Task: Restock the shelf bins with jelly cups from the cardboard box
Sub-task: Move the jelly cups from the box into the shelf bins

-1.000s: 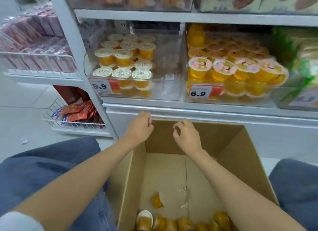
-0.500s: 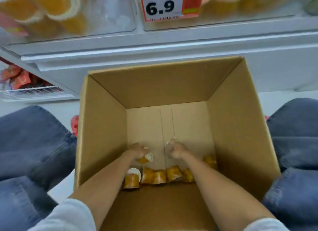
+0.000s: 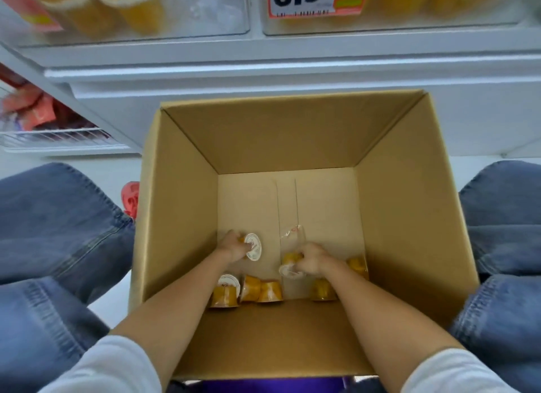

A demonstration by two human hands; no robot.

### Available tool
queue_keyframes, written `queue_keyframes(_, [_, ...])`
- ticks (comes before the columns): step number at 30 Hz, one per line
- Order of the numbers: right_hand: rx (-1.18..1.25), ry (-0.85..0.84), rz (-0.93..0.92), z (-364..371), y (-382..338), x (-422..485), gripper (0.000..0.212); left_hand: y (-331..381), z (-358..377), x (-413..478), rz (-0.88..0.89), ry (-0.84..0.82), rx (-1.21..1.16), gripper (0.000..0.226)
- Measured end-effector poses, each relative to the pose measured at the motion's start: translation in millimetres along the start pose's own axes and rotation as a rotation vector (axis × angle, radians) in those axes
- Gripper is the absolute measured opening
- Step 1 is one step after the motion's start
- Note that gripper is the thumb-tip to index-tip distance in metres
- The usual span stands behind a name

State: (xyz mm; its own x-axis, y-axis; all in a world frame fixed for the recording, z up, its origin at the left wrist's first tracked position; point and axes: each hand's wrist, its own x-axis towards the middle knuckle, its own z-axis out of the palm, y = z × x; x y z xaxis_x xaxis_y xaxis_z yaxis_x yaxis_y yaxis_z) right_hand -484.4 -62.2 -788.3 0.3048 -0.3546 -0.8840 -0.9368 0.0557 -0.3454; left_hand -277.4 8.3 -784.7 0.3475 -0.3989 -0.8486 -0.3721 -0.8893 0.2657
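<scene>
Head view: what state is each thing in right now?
Box: open, nearly empty.
Left hand: grips left cup.
Right hand: grips right cup.
Loose cups: on the box floor, by the near wall.
Left bin: part full.

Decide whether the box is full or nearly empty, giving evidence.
Nearly empty: most of the box floor is bare, with only a few cups along its near side.

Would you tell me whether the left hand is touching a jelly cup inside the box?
Touching. The head view shows the left hand with its fingers curled round a jelly cup, no gap between them, low in the cardboard box.
</scene>
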Motion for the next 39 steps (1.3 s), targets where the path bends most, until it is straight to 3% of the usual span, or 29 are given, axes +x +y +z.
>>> queue_keyframes(3, [0.24,0.175,-0.086,-34,-23,-10,0.029,21,-22,-8,0.108,0.035,-0.145,0.029])
queue_keyframes(5, [0.352,0.281,-0.147,-61,-51,-34,0.023,42,-41,-26,0.16,0.092,-0.292,0.024])
queue_keyframes(9, [0.386,0.484,-0.328,-103,-113,-92,0.041,81,-86,-77,0.436,0.324,-0.428,0.019])
queue_keyframes(14, [0.289,0.738,-0.688,-142,-200,-181,0.03,109,-174,-164,0.77,0.697,-0.483,0.021])
queue_keyframes(17, [0.257,0.907,-0.836,-162,-264,-222,0.043,115,-242,-202,0.884,0.869,-0.602,0.025])
queue_keyframes(23, [0.539,0.967,-0.794,-213,-378,-231,0.054,118,-366,-218,0.807,1.105,-0.703,0.028])
queue_keyframes(27, [0.584,0.893,-0.683,-230,-424,-193,0.053,114,-399,-192,0.704,1.13,-0.6,0.028])
queue_keyframes(31, [0.496,1.028,-0.693,-226,-429,-185,0.052,117,-404,-186,0.576,1.364,-0.289,0.034])
queue_keyframes(35, [0.266,1.079,-0.892,-223,-415,-178,0.048,107,-406,-177,0.618,1.589,-0.032,0.029])
queue_keyframes(39, [0.018,0.982,-0.838,-227,-419,-171,0.052,94,-406,-169,0.656,1.548,0.128,0.037])
